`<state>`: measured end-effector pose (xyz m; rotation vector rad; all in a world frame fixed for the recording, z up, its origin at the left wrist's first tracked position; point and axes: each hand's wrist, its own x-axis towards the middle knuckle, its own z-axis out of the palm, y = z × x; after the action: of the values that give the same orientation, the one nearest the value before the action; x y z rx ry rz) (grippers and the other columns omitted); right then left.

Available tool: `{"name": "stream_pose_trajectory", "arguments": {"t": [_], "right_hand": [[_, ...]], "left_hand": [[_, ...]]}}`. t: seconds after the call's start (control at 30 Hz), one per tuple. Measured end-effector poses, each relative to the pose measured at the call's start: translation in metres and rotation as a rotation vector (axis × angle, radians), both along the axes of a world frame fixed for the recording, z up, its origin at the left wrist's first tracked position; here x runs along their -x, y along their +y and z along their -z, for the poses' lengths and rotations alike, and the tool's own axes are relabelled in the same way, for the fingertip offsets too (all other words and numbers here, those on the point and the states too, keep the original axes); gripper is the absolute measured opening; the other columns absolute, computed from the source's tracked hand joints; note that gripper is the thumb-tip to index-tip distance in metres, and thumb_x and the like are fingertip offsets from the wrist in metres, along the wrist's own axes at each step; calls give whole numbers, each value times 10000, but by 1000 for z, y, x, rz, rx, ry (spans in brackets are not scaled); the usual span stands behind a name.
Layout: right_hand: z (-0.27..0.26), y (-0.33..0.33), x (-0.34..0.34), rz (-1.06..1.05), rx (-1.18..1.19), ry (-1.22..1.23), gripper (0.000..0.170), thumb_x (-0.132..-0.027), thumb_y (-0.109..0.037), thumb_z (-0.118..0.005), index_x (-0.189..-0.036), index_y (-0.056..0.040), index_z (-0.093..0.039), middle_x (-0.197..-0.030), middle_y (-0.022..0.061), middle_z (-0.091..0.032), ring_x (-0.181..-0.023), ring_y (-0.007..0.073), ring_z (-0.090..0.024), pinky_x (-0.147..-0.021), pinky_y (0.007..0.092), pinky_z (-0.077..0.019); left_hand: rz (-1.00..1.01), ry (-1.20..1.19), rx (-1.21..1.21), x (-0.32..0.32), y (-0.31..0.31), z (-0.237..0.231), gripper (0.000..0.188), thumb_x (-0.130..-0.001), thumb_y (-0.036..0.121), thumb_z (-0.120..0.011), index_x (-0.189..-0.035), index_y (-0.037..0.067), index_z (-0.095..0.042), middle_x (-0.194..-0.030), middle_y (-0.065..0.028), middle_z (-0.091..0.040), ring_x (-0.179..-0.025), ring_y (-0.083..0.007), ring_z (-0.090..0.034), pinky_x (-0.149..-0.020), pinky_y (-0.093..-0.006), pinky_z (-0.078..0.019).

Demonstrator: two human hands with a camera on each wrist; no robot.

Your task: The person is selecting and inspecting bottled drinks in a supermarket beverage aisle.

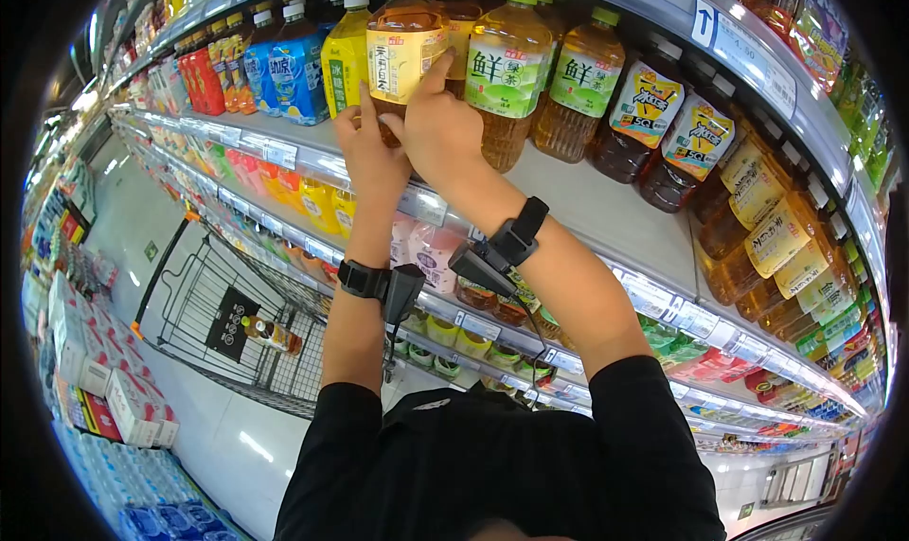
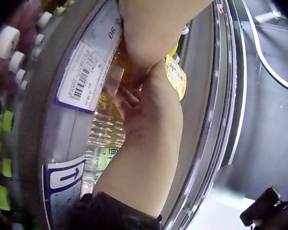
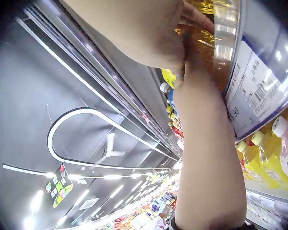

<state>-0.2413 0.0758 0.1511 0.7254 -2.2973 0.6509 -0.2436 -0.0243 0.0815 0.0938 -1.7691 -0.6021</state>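
A large bottle of amber tea (image 1: 409, 56) with a white cap and cream-yellow label stands at the front of the upper shelf. My left hand (image 1: 375, 155) holds its lower left side, fingers pointing up along it. My right hand (image 1: 443, 132) grips it from the right, its index finger stretched up by the label. The bottle's base is mostly hidden behind both hands. In the left wrist view, the right hand (image 2: 134, 112) has its fingers bent beside the amber bottle. The right wrist view has the left forearm (image 3: 206, 143) reaching up to it.
Green-labelled tea bottles (image 1: 511, 68) stand just right of the held bottle, with a yellow bottle (image 1: 348, 49) at its left. A price-tag rail (image 1: 424, 203) edges the shelf below the hands. Lower left, a shopping cart (image 1: 284, 300) contains a bottle (image 1: 272, 335).
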Motion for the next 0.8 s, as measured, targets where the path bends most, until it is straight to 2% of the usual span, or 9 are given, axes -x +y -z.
{"name": "stream_pose_trajectory", "arguments": {"t": [0.17,0.23,0.37,0.47,0.57,0.63,0.73,0.8], "right_hand": [[1,3,3,-14,16,36,968,-728,-325,-698,-1295,203,-119,-701,215,-618,-593,327,-633,-514,376,-515],[3,1,4,-11,18,71,971,-729,-311,-699,-1308,189,-101,-682,210,-617,-578,331,-628,-508,380,-512],[-3,3,0,-14,14,-32,920,-748,-243,-671,-1345,134,-82,-727,213,-615,-629,324,-634,-542,376,-519],[-4,4,0,-16,-6,-24,906,-759,-203,-639,-1358,131,-45,-707,210,-615,-600,322,-628,-519,379,-514],[-6,3,-1,-11,-5,-13,897,-759,-163,-618,-1363,128,-22,-700,213,-614,-590,316,-626,-508,376,-512],[0,-2,5,7,15,30,889,-754,-141,-613,-1364,125,-23,-697,215,-612,-590,312,-627,-510,371,-513],[5,-2,8,5,29,105,969,-745,-215,-682,-1361,117,-10,-670,203,-616,-598,351,-621,-543,393,-513],[3,-1,6,-11,38,76,968,-747,-212,-679,-1358,120,-6,-676,212,-615,-599,356,-621,-542,398,-513]], "left_hand": [[-11,8,55,-2,4,0,744,-683,204,-697,-1333,18,-385,-1025,-197,-458,-919,-346,-500,-790,-379,-437],[33,-59,-10,-5,5,0,734,-691,206,-694,-1330,17,-387,-983,-190,-473,-886,-337,-505,-756,-381,-438],[45,-79,1,-4,3,0,692,-711,206,-683,-1315,12,-408,-890,-179,-499,-811,-318,-513,-699,-376,-436],[24,-30,31,2,1,3,654,-725,145,-666,-1320,35,-418,-920,-132,-570,-773,-260,-522,-699,-335,-442],[91,-33,-40,-2,5,-1,648,-714,127,-672,-1307,28,-433,-907,-116,-588,-812,-260,-546,-721,-342,-449],[82,-7,-10,-2,6,-3,630,-703,157,-690,-1272,19,-460,-889,-138,-567,-802,-287,-555,-704,-359,-456],[76,17,-15,-4,8,-3,590,-693,169,-700,-1224,18,-493,-903,-157,-564,-810,-312,-563,-703,-377,-462],[82,31,-27,-5,9,-3,556,-694,172,-699,-1194,19,-509,-916,-164,-567,-822,-320,-564,-708,-384,-463]]}}
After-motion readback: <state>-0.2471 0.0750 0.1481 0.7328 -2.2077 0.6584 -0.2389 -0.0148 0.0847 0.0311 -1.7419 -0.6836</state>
